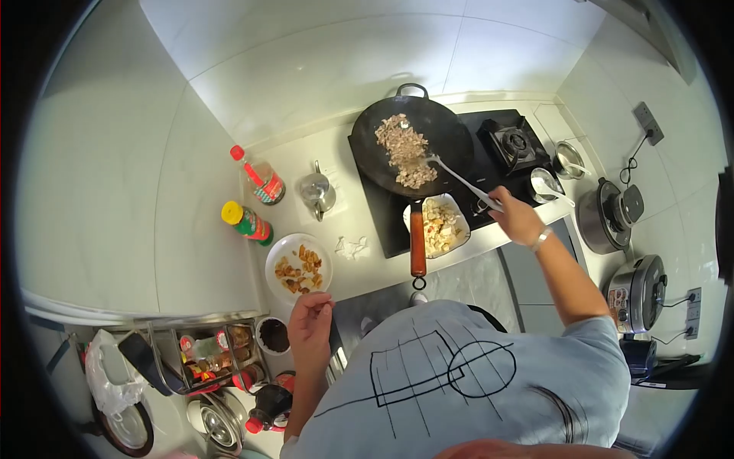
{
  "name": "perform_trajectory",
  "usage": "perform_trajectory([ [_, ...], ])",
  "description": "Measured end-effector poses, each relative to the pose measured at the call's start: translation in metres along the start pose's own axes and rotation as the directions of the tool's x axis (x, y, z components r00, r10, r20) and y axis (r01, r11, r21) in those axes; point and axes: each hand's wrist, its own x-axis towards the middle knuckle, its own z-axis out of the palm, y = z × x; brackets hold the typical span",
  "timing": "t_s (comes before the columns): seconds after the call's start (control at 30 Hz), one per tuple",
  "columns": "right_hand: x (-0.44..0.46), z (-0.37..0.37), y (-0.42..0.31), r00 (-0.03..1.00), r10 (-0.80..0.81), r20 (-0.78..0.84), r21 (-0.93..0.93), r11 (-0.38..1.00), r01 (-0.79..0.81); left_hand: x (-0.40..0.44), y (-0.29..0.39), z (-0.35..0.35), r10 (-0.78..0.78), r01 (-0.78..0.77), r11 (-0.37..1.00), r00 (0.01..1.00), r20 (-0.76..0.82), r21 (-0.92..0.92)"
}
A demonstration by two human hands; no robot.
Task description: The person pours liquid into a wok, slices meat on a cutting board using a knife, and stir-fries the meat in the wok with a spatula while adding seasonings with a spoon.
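Observation:
My right hand [518,217] is closed round the handle of a metal spatula [468,183]. The spatula's head rests in a black wok [451,126], against a heap of browned minced meat [405,153]. The wok sits on the stove, its wooden handle [417,237] pointing toward me. Beside that handle is a white square dish [456,243] of pale diced food [440,226]. My left hand [311,317] hovers near the counter edge, fingers curled together, with nothing visible in them. Just beyond it lies a white plate [281,252] with brown chopped pieces [310,264].
Two bottles, one red-capped [265,182] and one yellow-capped [252,226], stand left of a metal pot [317,193]. A bowl of dark contents [274,335] and a condiment rack [210,356] are lower left. The second burner [516,143], small pots and a rice cooker [636,294] stand right.

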Motion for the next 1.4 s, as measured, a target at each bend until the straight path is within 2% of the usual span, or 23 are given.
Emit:
perform_trajectory([
  [0.03,-0.01,-0.02,-0.003,0.999,-0.03,-0.01,0.0,1.0,0.03,0.004,-0.004,0.005,-0.011,0.011,1.0,1.0,0.017,-0.006],
  [0.13,-0.029,-0.061,-0.015,0.994,0.023,0.111,-0.077,0.997,-0.014,0.013,-0.01,0.02,-0.024,0.024,1.0,0.999,0.038,-0.009],
  [0.27,0.017,0.019,0.009,1.0,-0.001,-0.024,-0.1,0.995,-0.001,0.015,-0.013,0.029,-0.04,0.039,0.999,0.998,0.047,0.018],
  [0.33,0.053,0.058,0.014,0.987,-0.021,-0.159,0.0,1.0,0.021,0.013,-0.008,0.031,-0.042,0.042,0.999,0.999,0.024,0.026],
  [0.43,0.086,0.061,0.006,0.947,-0.071,-0.312,0.04,0.995,0.088,0.011,-0.009,0.025,-0.021,0.022,0.999,1.0,-0.021,0.034],
  [0.57,0.115,0.051,-0.008,0.929,-0.082,-0.362,0.038,0.994,0.103,0.005,-0.01,0.022,-0.075,0.075,0.997,0.993,-0.089,0.0],
  [0.7,0.103,0.065,0.0,0.981,-0.054,-0.187,-0.004,0.999,0.054,0.004,-0.008,0.021,-0.064,0.066,0.997,0.995,-0.071,0.029],
  [0.8,0.053,0.024,0.006,0.993,-0.019,-0.116,0.054,0.998,0.026,0.006,-0.01,0.016,-0.057,0.06,0.998,0.995,-0.082,0.033],
  [0.87,0.02,-0.013,0.009,0.995,-0.041,-0.094,0.037,0.998,0.045,0.009,-0.011,0.013,-0.061,0.062,0.998,0.995,-0.085,0.015],
  [0.93,0.015,-0.018,0.01,0.997,-0.049,-0.066,0.009,0.999,0.049,0.011,-0.01,0.015,-0.071,0.071,0.997,0.994,-0.08,0.001],
  [1.0,0.034,-0.003,0.014,0.999,-0.04,-0.036,-0.037,0.999,0.039,0.014,-0.008,0.017,-0.085,0.086,0.996,0.995,-0.054,0.007],
  [1.1,0.087,0.024,0.011,0.996,-0.017,-0.088,-0.007,1.0,0.017,0.016,-0.003,0.025,-0.095,0.096,0.995,0.995,-0.022,0.027],
  [1.2,0.122,-0.003,0.012,0.994,-0.015,-0.11,-0.015,1.0,0.014,0.017,0.0,0.024,-0.085,0.086,0.995,0.996,-0.032,0.045],
  [1.27,0.147,-0.05,0.018,0.993,0.07,0.098,0.142,0.986,-0.083,0.012,-0.004,0.018,-0.105,0.107,0.994,0.993,-0.053,0.033],
  [1.3,0.162,-0.062,0.034,0.992,0.06,0.111,0.149,0.986,-0.076,0.008,-0.006,0.015,-0.108,0.111,0.993,0.992,-0.07,0.039],
  [1.33,0.176,-0.08,0.035,0.949,0.208,0.238,0.144,0.959,-0.246,0.005,-0.008,0.012,-0.109,0.113,0.993,0.99,-0.088,0.044],
  [1.37,0.184,-0.097,0.028,0.927,0.267,0.261,0.13,0.942,-0.308,0.001,-0.01,0.01,-0.107,0.113,0.992,0.988,-0.108,0.048],
  [1.4,0.203,-0.101,0.042,0.927,0.239,0.289,0.062,0.962,-0.267,-0.002,-0.01,0.009,-0.109,0.113,0.993,0.985,-0.134,0.023],
])
